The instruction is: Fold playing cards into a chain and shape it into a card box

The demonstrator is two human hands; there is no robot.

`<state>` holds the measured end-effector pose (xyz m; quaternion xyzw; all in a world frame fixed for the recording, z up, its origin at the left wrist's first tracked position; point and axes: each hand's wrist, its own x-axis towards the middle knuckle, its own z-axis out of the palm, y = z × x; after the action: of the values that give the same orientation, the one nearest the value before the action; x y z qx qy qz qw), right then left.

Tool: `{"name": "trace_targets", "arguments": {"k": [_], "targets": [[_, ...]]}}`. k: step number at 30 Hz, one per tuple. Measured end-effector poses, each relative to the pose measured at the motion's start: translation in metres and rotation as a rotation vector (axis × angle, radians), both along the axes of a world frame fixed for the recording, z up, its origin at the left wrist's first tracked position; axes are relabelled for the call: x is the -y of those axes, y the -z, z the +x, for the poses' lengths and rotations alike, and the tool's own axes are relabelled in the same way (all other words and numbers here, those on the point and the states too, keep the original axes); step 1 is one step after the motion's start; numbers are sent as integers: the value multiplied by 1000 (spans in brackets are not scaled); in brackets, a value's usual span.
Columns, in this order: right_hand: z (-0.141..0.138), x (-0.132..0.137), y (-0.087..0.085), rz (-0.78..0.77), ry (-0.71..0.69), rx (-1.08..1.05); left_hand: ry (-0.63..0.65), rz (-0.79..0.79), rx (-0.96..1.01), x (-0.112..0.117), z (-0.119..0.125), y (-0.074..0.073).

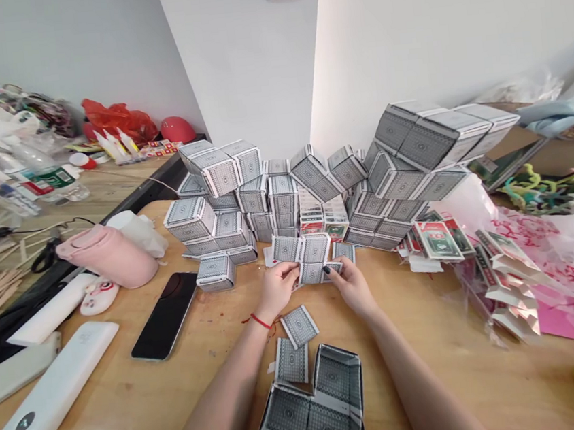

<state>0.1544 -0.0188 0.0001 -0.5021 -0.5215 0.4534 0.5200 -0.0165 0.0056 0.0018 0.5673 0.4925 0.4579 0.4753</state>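
Several playing cards [314, 256] with grey patterned backs are held between my two hands, some joined edge to edge. My left hand [277, 288] pinches the left side of them, a red string round its wrist. On the right side, my right hand [348, 286] grips them with a dark-nailed thumb on top. Nearer me, two loose cards [299, 326] lie on the table. Closest to me stands a block built of cards [308, 418]. Behind my hands rise stacked card blocks [269, 196], with packs of cards [323, 218] in their middle.
To the left lie a black phone [165, 317], a white power bank [58, 383] and a pink cup-like item [109, 255]. A tall card stack [433, 138] leans at the right. Opened card boxes [510, 287] and crumpled plastic bags [551, 242] crowd the right side.
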Motion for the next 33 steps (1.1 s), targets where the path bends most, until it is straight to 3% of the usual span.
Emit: {"name": "trace_targets", "arguments": {"k": [3, 10, 25, 33], "targets": [[-4, -1, 1, 51, 27, -86, -33, 127, -120, 5, 0, -1], [-6, -1, 2, -2, 109, -107, -40, 276, -223, 14, 4, -7], [-1, -5, 13, -110, 134, -247, -52, 182, -148, 14, 3, -8], [1, -4, 14, -174, 45, -283, -46, 119, -96, 15, 10, -9]]}}
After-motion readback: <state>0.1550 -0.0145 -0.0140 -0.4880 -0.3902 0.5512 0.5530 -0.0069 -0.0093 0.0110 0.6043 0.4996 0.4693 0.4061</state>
